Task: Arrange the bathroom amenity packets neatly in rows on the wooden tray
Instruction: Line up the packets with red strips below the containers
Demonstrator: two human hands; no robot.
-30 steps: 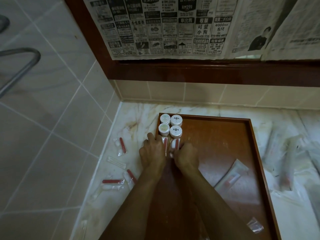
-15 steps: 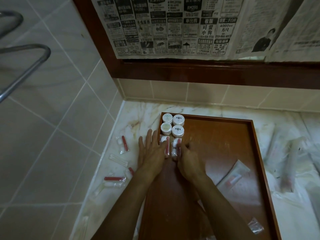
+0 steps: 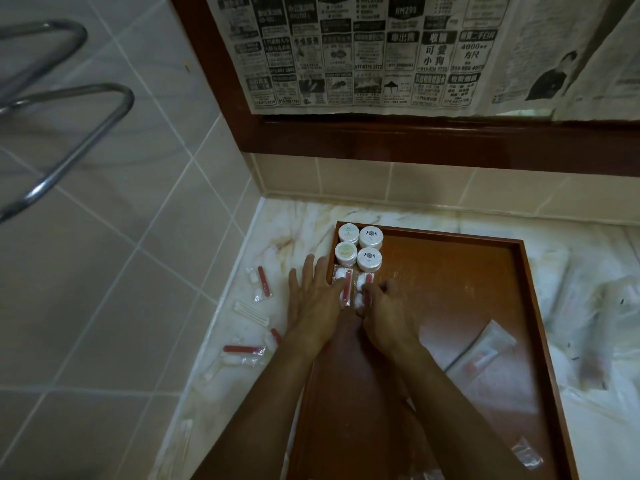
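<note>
A wooden tray (image 3: 485, 271) lies on the marble counter. Several round white jars (image 3: 360, 249) stand in its far left corner. Just below them lie two clear packets side by side, each with a red stick and cotton balls: the left packet (image 3: 343, 276) and the right packet (image 3: 363, 282). My left hand (image 3: 313, 299) lies flat with straight fingers over the tray's left rim, its fingers touching the left packet. My right hand (image 3: 388, 306) has its fingers curled on the right packet's lower end. A larger clear packet (image 3: 481, 348) lies in the tray at the right.
Loose packets lie on the counter left of the tray: a red-stick packet (image 3: 261, 284), cotton swabs (image 3: 251, 311) and another red-stick packet (image 3: 244, 351). Clear wrapped items (image 3: 588, 317) pile up right of the tray. A small packet (image 3: 528, 453) sits at the tray's near right. A metal rail (image 3: 69, 143) hangs on the left wall.
My left hand has flattened out and spread its fingers over the tray's left rim. My right hand stays at the right packet. The view has shifted slightly.
</note>
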